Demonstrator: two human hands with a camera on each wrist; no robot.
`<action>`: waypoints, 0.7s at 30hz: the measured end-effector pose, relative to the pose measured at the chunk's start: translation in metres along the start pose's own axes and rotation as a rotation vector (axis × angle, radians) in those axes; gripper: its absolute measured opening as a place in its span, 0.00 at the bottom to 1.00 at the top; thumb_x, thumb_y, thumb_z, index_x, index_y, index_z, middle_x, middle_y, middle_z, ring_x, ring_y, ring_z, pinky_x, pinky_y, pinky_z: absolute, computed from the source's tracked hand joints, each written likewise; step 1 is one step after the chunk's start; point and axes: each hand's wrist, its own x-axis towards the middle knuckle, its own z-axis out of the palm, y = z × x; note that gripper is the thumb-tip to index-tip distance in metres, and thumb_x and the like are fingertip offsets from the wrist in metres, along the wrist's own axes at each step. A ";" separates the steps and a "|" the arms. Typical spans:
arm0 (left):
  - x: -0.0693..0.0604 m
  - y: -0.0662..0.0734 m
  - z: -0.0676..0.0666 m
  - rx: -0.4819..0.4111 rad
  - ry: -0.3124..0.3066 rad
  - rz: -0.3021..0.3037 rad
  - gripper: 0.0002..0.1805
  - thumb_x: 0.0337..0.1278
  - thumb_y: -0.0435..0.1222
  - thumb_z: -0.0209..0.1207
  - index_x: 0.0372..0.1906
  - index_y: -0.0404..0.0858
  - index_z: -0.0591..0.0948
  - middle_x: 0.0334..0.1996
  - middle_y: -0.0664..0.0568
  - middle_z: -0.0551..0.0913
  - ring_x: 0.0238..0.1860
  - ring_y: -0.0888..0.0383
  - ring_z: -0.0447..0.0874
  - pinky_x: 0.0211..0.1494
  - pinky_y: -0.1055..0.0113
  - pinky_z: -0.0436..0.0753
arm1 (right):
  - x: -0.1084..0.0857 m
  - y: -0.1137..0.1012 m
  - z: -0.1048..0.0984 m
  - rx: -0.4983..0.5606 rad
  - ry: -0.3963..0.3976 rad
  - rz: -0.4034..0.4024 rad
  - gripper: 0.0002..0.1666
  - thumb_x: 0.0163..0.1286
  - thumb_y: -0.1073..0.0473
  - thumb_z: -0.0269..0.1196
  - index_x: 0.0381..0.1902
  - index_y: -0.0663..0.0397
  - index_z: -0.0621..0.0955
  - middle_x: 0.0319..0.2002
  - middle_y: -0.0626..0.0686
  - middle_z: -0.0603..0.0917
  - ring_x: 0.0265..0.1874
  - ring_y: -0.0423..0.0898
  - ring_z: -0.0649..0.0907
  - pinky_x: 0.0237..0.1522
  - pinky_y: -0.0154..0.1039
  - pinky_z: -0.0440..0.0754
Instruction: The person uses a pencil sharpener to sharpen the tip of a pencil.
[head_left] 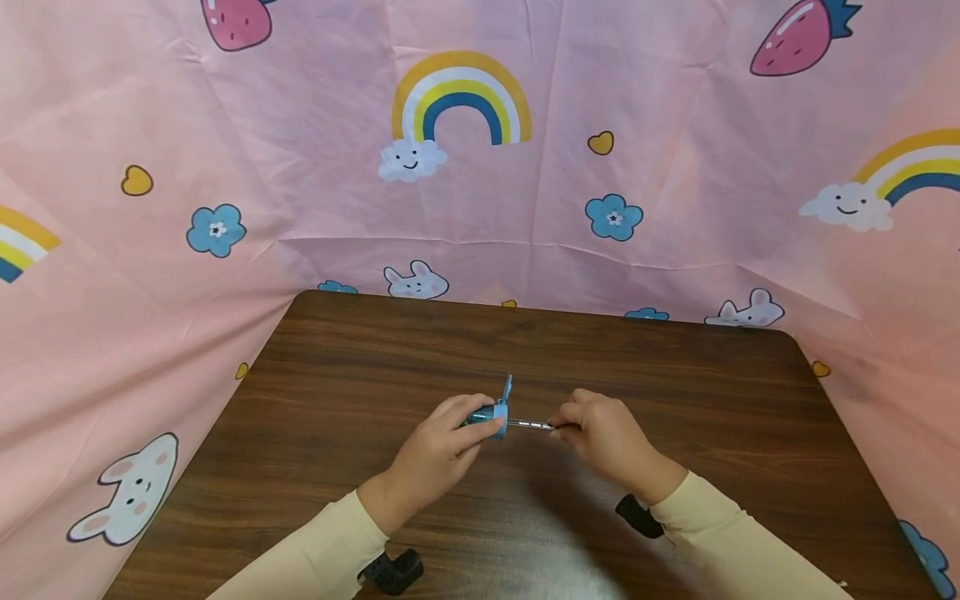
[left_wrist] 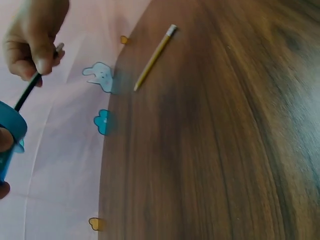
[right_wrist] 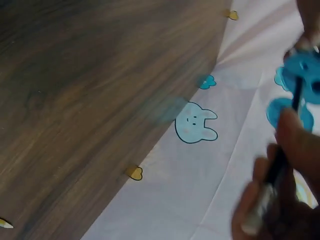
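My left hand (head_left: 437, 446) grips a blue pencil sharpener (head_left: 499, 421) with a see-through body, and its flip lid (head_left: 507, 388) stands raised. In the right wrist view, dark holes show on the sharpener's blue face (right_wrist: 295, 67). The fingers of my right hand (head_left: 603, 433) pinch a dark pencil (head_left: 532, 425), level above the table. One end of this pencil meets the sharpener's face; how deep it goes in I cannot tell. The left wrist view shows the pencil's black shaft (left_wrist: 27, 92) between the sharpener and my right fingers. The right wrist view is blurred.
A yellow pencil (left_wrist: 154, 59) with a white end lies on the brown wooden table (head_left: 375, 358). Behind the table hangs a pink cloth (head_left: 330, 125) printed with rainbows, rabbits and flowers. Each wrist wears a black device, the left one (head_left: 393, 572) low over the table.
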 end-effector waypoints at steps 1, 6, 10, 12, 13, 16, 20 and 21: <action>-0.001 -0.001 0.000 0.007 -0.001 0.023 0.23 0.39 0.20 0.70 0.46 0.37 0.87 0.49 0.43 0.80 0.51 0.48 0.80 0.50 0.64 0.83 | 0.002 0.000 -0.004 0.057 -0.068 0.046 0.03 0.54 0.64 0.73 0.27 0.54 0.87 0.23 0.43 0.76 0.23 0.37 0.76 0.23 0.29 0.76; -0.005 -0.003 0.002 -0.004 0.017 0.074 0.25 0.36 0.19 0.70 0.47 0.36 0.86 0.49 0.42 0.80 0.51 0.48 0.80 0.51 0.64 0.82 | 0.011 0.002 -0.017 0.200 -0.258 0.172 0.02 0.58 0.61 0.70 0.28 0.54 0.87 0.28 0.41 0.81 0.26 0.33 0.76 0.26 0.30 0.75; -0.003 -0.001 0.002 -0.057 0.024 -0.061 0.23 0.39 0.20 0.71 0.47 0.35 0.86 0.50 0.43 0.80 0.51 0.48 0.80 0.48 0.63 0.84 | 0.011 0.000 -0.012 0.000 -0.134 0.041 0.04 0.56 0.62 0.72 0.32 0.53 0.87 0.27 0.42 0.77 0.25 0.34 0.74 0.24 0.29 0.74; 0.000 0.001 0.001 -0.093 0.018 -0.163 0.23 0.41 0.21 0.71 0.48 0.35 0.86 0.51 0.44 0.81 0.51 0.49 0.80 0.46 0.64 0.84 | 0.009 0.000 -0.005 -0.148 0.006 -0.055 0.09 0.53 0.63 0.74 0.35 0.53 0.88 0.27 0.43 0.76 0.25 0.37 0.74 0.24 0.30 0.74; 0.001 0.002 0.000 -0.111 0.015 -0.213 0.23 0.42 0.21 0.70 0.49 0.35 0.85 0.51 0.45 0.81 0.51 0.50 0.80 0.44 0.65 0.85 | 0.008 0.001 -0.002 -0.208 0.081 -0.103 0.11 0.52 0.63 0.75 0.36 0.53 0.88 0.28 0.45 0.77 0.26 0.38 0.75 0.24 0.31 0.75; 0.006 0.005 -0.002 -0.160 0.017 -0.327 0.23 0.43 0.21 0.70 0.49 0.35 0.86 0.52 0.46 0.81 0.49 0.51 0.80 0.39 0.69 0.84 | 0.006 0.006 0.006 -0.304 0.258 -0.216 0.14 0.51 0.64 0.75 0.38 0.56 0.88 0.31 0.49 0.79 0.29 0.43 0.77 0.26 0.35 0.78; 0.009 0.006 -0.005 -0.236 0.028 -0.433 0.22 0.43 0.20 0.69 0.49 0.35 0.86 0.51 0.48 0.81 0.47 0.53 0.82 0.37 0.71 0.83 | 0.004 0.011 0.014 -0.327 0.386 -0.323 0.10 0.71 0.61 0.60 0.38 0.58 0.87 0.32 0.53 0.80 0.28 0.47 0.79 0.27 0.39 0.79; 0.009 0.007 -0.005 -0.252 0.024 -0.450 0.22 0.43 0.20 0.69 0.49 0.35 0.86 0.51 0.49 0.81 0.45 0.54 0.82 0.37 0.71 0.83 | 0.003 0.012 0.015 -0.330 0.408 -0.341 0.14 0.75 0.59 0.55 0.38 0.58 0.86 0.32 0.53 0.80 0.27 0.46 0.79 0.26 0.38 0.79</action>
